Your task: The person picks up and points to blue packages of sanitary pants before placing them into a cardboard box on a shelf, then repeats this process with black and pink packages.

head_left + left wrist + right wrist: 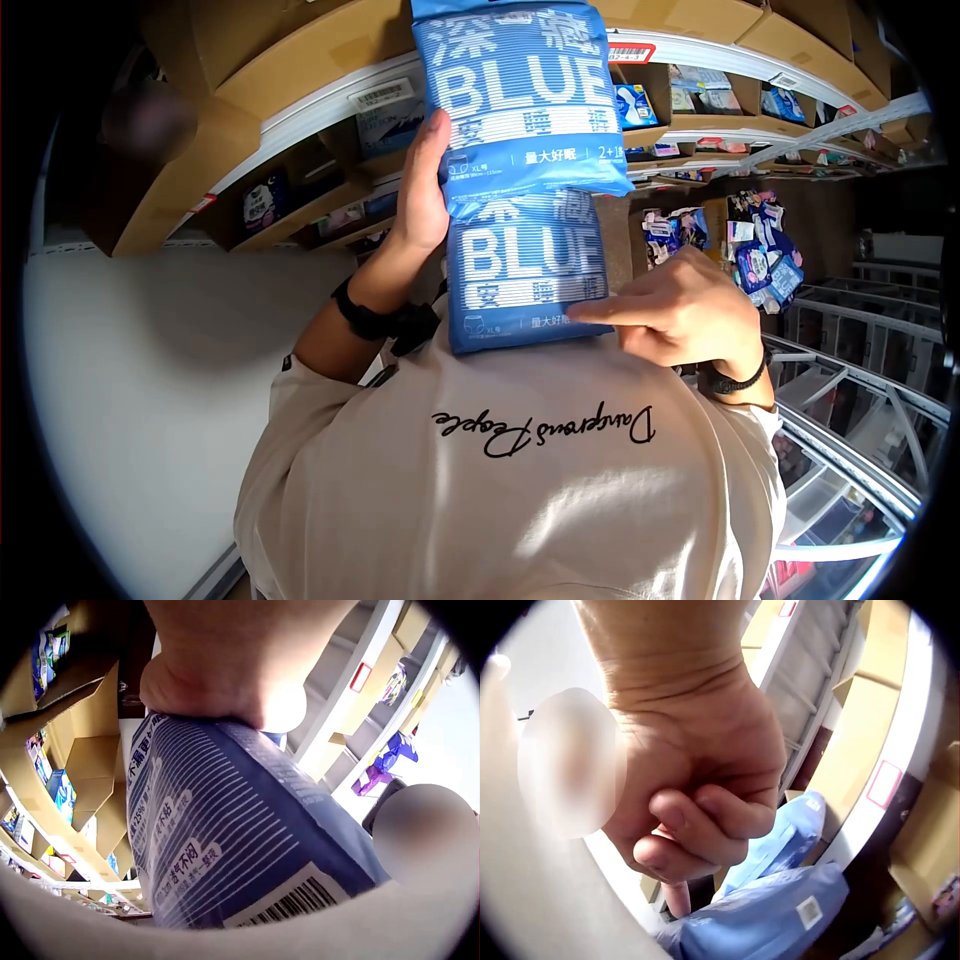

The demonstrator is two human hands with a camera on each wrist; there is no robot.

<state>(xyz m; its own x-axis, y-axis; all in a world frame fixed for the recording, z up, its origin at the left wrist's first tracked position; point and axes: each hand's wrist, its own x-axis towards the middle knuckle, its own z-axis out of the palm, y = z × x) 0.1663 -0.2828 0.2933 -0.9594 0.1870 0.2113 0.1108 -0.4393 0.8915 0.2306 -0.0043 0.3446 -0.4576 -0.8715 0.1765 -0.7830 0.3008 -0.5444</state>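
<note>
Blue package, upper (525,110), lettered "BLUE": at the left hand (425,200), thumb along its edge, grasping it; remaining fingers hidden behind.
Blue package, lower (530,255), matching: before the pale shirt (500,500), top partly covered by the upper.
Right hand (685,315): index finger extended at the lower package, contact uncertain; other fingers clenched, nothing held.
Cardboard boxes (300,50): on shelving beyond.

Stockroom or warehouse, long shelves (310,103), barcode labels (630,53), cardboard bins (165,200) of packaged goods (632,105)
</note>
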